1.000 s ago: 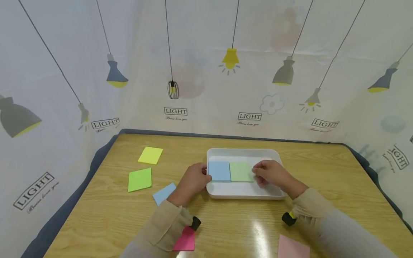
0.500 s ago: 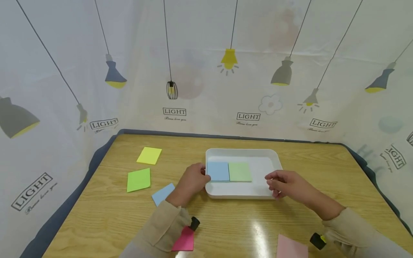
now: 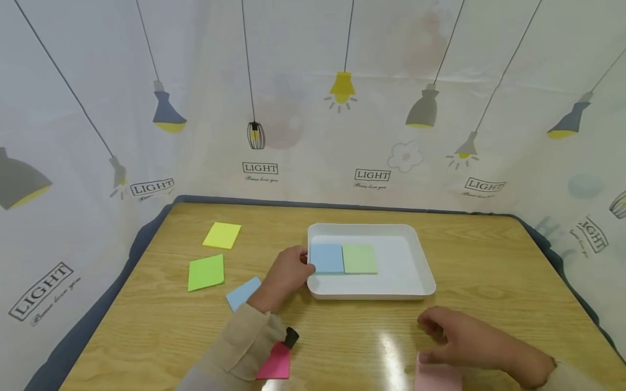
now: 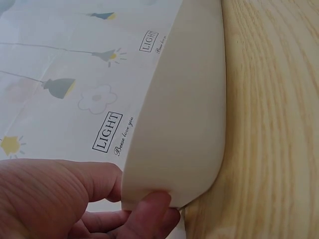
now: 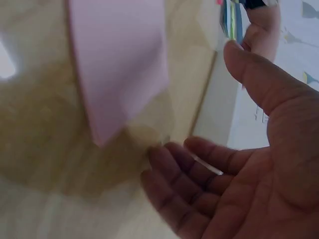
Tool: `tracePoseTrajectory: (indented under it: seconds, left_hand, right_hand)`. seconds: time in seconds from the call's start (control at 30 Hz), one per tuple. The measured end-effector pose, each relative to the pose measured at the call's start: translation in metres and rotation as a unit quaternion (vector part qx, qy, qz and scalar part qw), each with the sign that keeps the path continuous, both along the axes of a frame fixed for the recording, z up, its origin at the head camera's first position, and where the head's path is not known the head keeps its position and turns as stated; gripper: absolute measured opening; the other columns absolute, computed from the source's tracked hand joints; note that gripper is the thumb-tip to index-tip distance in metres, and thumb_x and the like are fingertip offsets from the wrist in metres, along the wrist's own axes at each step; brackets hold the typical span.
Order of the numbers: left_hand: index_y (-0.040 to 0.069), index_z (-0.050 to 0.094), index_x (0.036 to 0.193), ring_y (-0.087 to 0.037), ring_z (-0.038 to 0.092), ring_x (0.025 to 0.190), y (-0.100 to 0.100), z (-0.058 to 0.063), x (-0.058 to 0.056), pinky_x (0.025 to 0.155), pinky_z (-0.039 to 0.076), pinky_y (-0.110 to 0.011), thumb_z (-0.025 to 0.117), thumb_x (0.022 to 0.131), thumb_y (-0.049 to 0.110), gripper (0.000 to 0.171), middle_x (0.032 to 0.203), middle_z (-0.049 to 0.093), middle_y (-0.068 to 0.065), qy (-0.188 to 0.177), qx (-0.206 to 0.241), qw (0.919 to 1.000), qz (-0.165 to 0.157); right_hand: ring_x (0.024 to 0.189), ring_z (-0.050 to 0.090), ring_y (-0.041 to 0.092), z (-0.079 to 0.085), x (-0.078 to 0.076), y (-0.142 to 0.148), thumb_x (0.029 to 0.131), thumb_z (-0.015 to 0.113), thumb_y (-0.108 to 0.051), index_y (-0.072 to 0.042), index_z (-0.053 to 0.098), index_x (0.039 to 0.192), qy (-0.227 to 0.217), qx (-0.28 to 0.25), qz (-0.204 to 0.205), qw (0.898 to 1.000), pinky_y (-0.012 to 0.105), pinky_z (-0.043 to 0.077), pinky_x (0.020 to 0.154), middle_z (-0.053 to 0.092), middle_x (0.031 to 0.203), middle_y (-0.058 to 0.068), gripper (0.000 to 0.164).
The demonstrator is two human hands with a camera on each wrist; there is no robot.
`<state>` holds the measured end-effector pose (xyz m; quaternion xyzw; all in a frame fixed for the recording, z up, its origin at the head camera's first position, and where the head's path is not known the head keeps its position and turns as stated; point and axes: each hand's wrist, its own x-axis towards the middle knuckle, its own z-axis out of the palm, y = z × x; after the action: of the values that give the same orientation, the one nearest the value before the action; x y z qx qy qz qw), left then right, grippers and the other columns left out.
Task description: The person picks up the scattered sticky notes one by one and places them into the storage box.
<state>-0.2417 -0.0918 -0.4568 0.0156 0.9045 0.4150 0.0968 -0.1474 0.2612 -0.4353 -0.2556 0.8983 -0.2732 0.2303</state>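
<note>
A white tray stands on the table with a blue sticky note pad and a pale green sticky note pad side by side in its left part. My left hand pinches the tray's left wall between thumb and fingers; the left wrist view shows the tray wall in this grip. My right hand is over a pink sticky note pad near the front edge, holding nothing. In the right wrist view its fingers are spread and loosely bent beside the pink pad, apart from it.
To the left lie a yellow pad, a bright green pad and another blue pad, partly behind the left wrist. A hot pink pad lies under the left sleeve. A printed curtain surrounds the wooden table.
My right hand has left the pale green pad in the tray and moved right and toward me, to the pink pad. My left hand has stayed on the tray wall.
</note>
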Motion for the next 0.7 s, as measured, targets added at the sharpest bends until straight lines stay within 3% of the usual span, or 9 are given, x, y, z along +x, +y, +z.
tracePoseTrajectory:
  seconds: [0.1,0.23,0.33,0.43,0.5,0.7]
  left_hand:
    - [0.008,0.062,0.102,-0.017,0.054,0.071,0.001,0.000,0.000,0.059,0.050,-0.030,0.057,0.082,0.017,0.022,0.090,0.061,-0.005,-0.001,-0.003,1.0000,0.005]
    - [0.008,0.061,0.104,-0.016,0.054,0.073,0.001,-0.001,0.000,0.060,0.050,-0.030,0.057,0.082,0.017,0.024,0.092,0.061,-0.005,-0.003,-0.009,0.9999,0.007]
    - [0.008,0.061,0.105,-0.017,0.054,0.074,0.000,-0.002,0.000,0.061,0.049,-0.030,0.057,0.082,0.017,0.025,0.093,0.060,-0.005,-0.002,-0.012,0.9999,0.005]
    - [0.008,0.061,0.108,-0.017,0.054,0.076,0.000,-0.003,0.000,0.064,0.050,-0.031,0.057,0.083,0.018,0.028,0.096,0.060,-0.006,-0.002,-0.010,0.9999,0.004]
    - [0.008,0.060,0.111,-0.017,0.054,0.077,-0.001,-0.003,0.001,0.065,0.050,-0.032,0.057,0.083,0.019,0.031,0.098,0.060,-0.006,-0.004,-0.008,0.9999,0.005]
    - [0.008,0.059,0.114,-0.017,0.054,0.079,0.000,-0.001,0.001,0.066,0.050,-0.032,0.057,0.083,0.019,0.033,0.099,0.060,-0.006,-0.005,-0.002,1.0000,0.006]
  right_hand:
    - [0.083,0.045,0.008,-0.003,0.012,0.001,0.067,0.068,-0.064,-0.013,0.051,0.114,0.004,0.065,-0.001,0.998,0.029,0.045,0.068,0.050,0.098,-0.003,0.072]
    - [0.081,0.041,0.006,-0.006,0.028,0.000,0.062,0.065,-0.073,-0.016,0.049,0.110,0.036,0.110,0.017,0.993,0.028,0.045,0.067,0.044,0.096,-0.006,0.076]
    - [0.077,0.037,0.006,-0.010,0.038,0.000,0.063,0.060,-0.077,-0.016,0.047,0.104,0.118,0.117,0.050,0.985,0.026,0.044,0.063,0.039,0.090,-0.007,0.074]
    - [0.075,0.033,0.007,-0.016,0.042,0.000,0.067,0.056,-0.078,-0.013,0.046,0.101,0.209,0.113,0.081,0.968,0.025,0.042,0.059,0.036,0.088,-0.007,0.074]
    - [0.073,0.032,0.008,-0.019,0.044,-0.001,0.067,0.056,-0.078,-0.011,0.046,0.099,0.241,0.112,0.084,0.960,0.024,0.040,0.057,0.036,0.087,-0.006,0.075]
    - [0.074,0.034,0.009,-0.018,0.044,-0.004,0.064,0.056,-0.080,-0.012,0.047,0.100,0.186,0.129,0.061,0.972,0.025,0.041,0.055,0.039,0.086,-0.006,0.077]
